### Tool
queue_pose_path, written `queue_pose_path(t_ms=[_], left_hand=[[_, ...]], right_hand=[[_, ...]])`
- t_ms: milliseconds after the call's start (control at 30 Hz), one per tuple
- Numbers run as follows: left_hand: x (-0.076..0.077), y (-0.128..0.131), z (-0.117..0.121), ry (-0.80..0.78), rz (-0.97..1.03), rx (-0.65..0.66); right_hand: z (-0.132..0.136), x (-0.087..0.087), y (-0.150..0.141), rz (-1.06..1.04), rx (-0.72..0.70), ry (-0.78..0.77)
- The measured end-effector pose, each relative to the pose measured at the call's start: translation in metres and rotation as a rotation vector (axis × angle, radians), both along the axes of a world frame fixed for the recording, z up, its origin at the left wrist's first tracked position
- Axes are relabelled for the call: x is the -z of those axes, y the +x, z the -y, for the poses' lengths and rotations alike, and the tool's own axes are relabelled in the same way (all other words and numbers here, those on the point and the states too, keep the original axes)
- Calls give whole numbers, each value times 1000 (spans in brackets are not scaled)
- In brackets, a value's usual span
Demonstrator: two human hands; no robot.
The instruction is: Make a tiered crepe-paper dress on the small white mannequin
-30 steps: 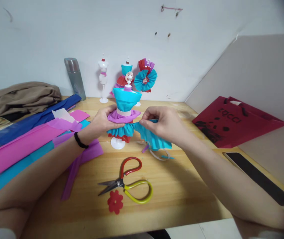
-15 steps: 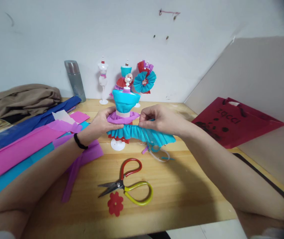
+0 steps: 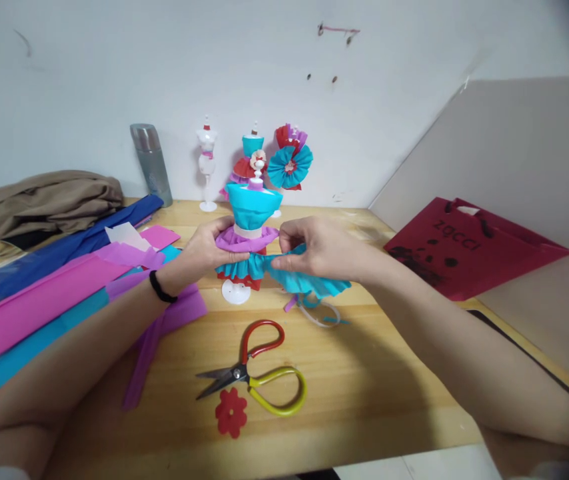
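Observation:
A small mannequin [image 3: 252,207] on a white stand wears a teal paper top, a purple waist layer and a red underskirt. My left hand [image 3: 209,248] is closed around its waist from the left, gripping the purple layer. My right hand [image 3: 317,250] pinches a pleated teal crepe strip [image 3: 309,283] that runs from the mannequin's skirt out to the right and hangs below my fingers.
Scissors [image 3: 257,373] with red and yellow handles and a red paper flower [image 3: 230,412] lie on the wooden table in front. Crepe paper rolls [image 3: 39,293] lie at left, a red bag [image 3: 464,247] at right. More dressed mannequins [image 3: 257,160] and a flask [image 3: 150,163] stand by the wall.
My right hand stretched the teal strip out level to the right, then brought it back in toward the skirt, gathering it. My left hand has stayed on the waist.

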State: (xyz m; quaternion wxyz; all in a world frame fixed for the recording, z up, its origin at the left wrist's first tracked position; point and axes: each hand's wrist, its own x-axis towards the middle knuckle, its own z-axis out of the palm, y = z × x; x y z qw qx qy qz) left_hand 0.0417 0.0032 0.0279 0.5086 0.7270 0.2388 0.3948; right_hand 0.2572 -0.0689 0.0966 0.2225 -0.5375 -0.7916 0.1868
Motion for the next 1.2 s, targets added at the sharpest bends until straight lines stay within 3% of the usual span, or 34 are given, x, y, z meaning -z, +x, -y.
queue_pose_path(t_ms=[167, 433, 933, 1200], left_hand=[[2, 2, -1, -22, 16, -34], [5, 3, -3, 10, 37, -30], [4, 2, -2, -23, 72, -13], [2, -2, -1, -54, 54, 59]], right_hand=[[4, -2, -11, 81, 128, 60], [0, -5, -14, 47, 144, 33], [-21, 14, 2, -169, 23, 17], [-21, 4, 9, -183, -119, -192]])
